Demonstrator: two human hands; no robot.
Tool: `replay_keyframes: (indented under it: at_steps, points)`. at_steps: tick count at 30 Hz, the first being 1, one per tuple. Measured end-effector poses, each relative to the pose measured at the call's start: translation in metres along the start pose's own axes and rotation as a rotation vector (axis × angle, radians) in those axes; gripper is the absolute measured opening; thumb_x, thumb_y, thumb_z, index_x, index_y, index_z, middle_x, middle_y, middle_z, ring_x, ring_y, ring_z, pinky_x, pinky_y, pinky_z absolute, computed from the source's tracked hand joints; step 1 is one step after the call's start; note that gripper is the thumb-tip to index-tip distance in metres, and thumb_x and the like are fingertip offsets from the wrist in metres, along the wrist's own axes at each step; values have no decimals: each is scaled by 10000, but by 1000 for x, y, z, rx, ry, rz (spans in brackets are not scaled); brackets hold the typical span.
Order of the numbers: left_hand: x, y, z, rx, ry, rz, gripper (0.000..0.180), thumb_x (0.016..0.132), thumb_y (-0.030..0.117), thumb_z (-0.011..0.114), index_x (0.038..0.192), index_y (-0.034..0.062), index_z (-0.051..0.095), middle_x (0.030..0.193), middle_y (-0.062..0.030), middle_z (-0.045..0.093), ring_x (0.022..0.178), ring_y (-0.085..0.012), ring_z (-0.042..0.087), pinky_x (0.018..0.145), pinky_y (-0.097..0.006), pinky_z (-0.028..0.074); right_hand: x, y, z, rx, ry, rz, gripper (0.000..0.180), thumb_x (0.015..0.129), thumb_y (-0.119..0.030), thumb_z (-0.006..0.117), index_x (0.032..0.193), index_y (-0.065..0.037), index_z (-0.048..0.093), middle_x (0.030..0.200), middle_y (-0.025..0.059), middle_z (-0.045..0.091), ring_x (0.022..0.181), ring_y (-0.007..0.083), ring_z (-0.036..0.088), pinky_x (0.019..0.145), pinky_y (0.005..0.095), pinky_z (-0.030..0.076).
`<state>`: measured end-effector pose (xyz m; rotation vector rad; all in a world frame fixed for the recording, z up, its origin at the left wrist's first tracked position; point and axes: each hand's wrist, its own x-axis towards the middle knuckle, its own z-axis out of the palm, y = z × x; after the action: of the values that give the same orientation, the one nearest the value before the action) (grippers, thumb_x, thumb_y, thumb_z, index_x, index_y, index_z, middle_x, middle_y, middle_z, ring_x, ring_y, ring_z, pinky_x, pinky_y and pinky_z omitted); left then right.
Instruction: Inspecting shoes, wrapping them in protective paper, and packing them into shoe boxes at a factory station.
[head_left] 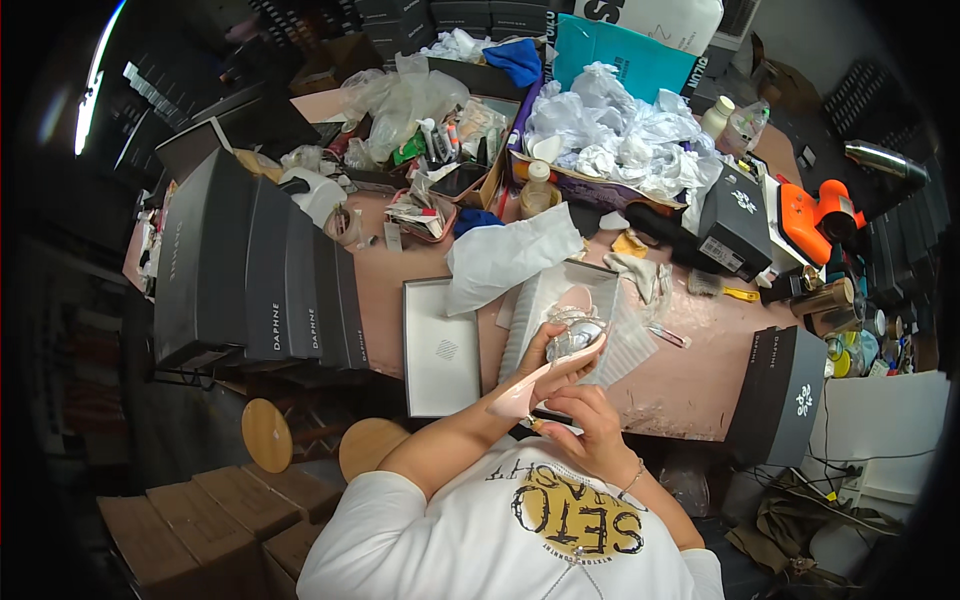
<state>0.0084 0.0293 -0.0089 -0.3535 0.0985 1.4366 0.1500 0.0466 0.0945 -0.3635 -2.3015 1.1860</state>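
Note:
A pale pink sandal (535, 388) with silvery, sparkling straps is held in front of my chest, sole tilted up. My left hand (545, 345) grips it around the forefoot and straps. At its heel end, my right hand (592, 425) has its thumb and fingers closed together; a small bit shows at their tips, too small to name. Just beyond lies an open shoebox (520, 330) lined with white tissue. A second pink shoe (575, 298) seems to rest in it, partly hidden by the held one. The box's lid (443, 345) lies to the left, inner side up.
Dark shoeboxes stand upright at the left (270, 280), with another group (780, 390) at the right. A white sheet (515, 258) overlaps the lid. Behind are a bin of crumpled paper (630, 130), a bottle (538, 190), a brush (725, 289) and an orange tool (815, 218).

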Motion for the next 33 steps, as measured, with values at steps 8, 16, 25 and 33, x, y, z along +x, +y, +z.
replay_keyframes:
  at_steps: [8,16,25,33]
  points:
    - [2,-7,-1,37,-143,-88,654,773,251,561,1358,30,367,1306,-244,439,1053,-319,578,816,-386,569,-3,0,1,-21,-33,-12,319,719,-178,776,974,-44,640,1025,88,614,949,263,567,833,366,422]
    - [9,-4,-10,-249,-348,-223,674,779,126,521,1408,34,296,1443,-283,260,1165,-454,481,923,-531,504,-7,-1,-8,-26,-35,20,275,746,-126,754,977,-27,643,1017,113,617,947,279,572,845,375,435]
    - [35,1,-20,242,-99,-41,696,768,117,586,1402,56,306,1374,-263,380,1111,-350,557,896,-444,528,-49,29,-21,600,147,561,686,794,-192,751,1352,-29,387,1176,169,572,1052,239,587,884,325,475]
    - [76,-73,-15,1762,211,741,924,794,331,734,1456,1,180,1419,-287,286,1336,-389,292,1114,-424,238,-112,109,-52,390,412,869,871,724,-45,735,1442,9,244,1235,179,524,1014,213,574,840,311,485]
